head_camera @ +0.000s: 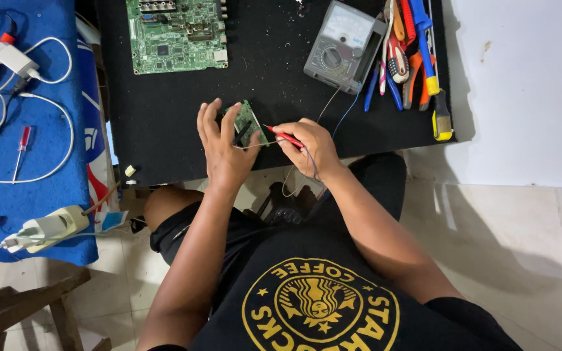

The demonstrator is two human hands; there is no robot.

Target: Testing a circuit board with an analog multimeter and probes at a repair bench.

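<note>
I see the left hand (224, 144) gripping a small green circuit board (248, 123) below the analog multimeter (344, 45); the right hand (310, 146) pinches a red probe (285, 137) touching that board.

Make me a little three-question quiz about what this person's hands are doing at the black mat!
1. True or false: the left hand steadies a small green circuit board.
2. What does the right hand pinch? A) a red probe B) a spoon C) a blue pen
3. Fill in: the grey meter lies on the ____ mat.

Key: 1 true; 2 A; 3 black.
</note>
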